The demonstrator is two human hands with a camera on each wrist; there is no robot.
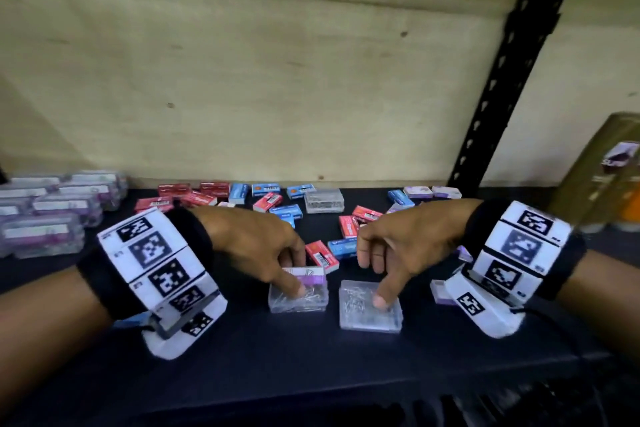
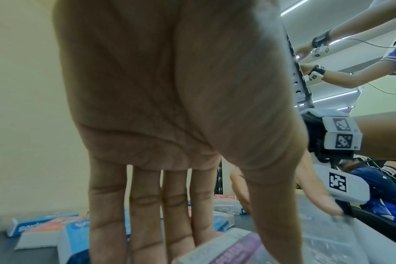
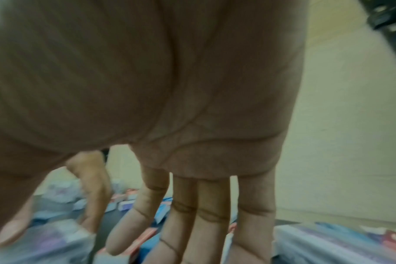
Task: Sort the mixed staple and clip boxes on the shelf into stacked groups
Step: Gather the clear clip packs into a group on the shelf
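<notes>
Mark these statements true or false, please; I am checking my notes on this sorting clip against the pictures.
1. The left hand touches a clear plastic clip box with a purple label. True.
2. The right hand lifts a red cardboard box high in the air. False: its thumb rests on a plain clear plastic clip box lying on the dark shelf surface.
3. The two clear boxes in front are stacked. False: they lie side by side, apart.
4. Small red cardboard boxes and small blue cardboard boxes lie mixed behind the hands. True.
5. A group of clear purple-labelled boxes sits at far left. True.
</notes>
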